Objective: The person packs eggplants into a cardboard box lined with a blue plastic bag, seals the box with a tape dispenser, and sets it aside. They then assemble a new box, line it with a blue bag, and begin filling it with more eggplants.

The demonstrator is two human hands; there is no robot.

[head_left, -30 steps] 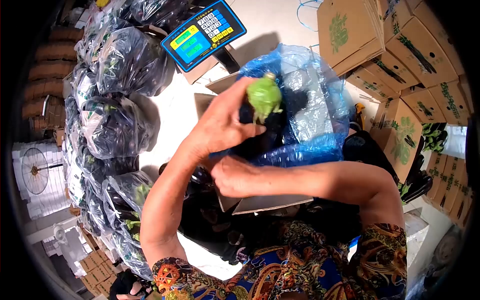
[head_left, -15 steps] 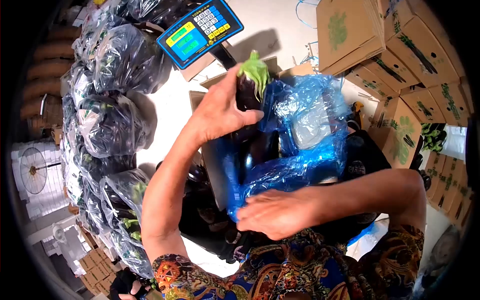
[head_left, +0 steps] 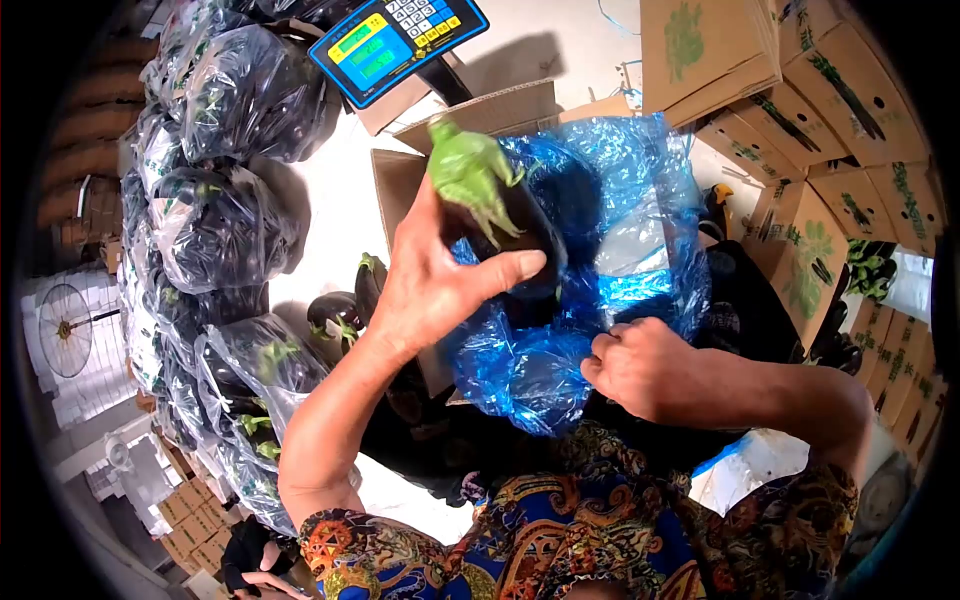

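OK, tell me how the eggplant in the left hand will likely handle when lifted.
The eggplant looks firm: its plump body shows no sag in the left hand. Its smooth, shiny skin may be slippery. Set down, it could well roll, given those rounded sides.

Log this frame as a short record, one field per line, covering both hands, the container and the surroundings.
left hand: the left hand grips a dark eggplant, green cap toward the box's far-left corner
right hand: the right hand is closed at the near edge of the blue plastic; grip on it unclear
container: open cardboard box, blue plastic inside and over its near side
beyond box: scale display, lit
left side: bagged eggplants; loose eggplants
right side: stacked cartons
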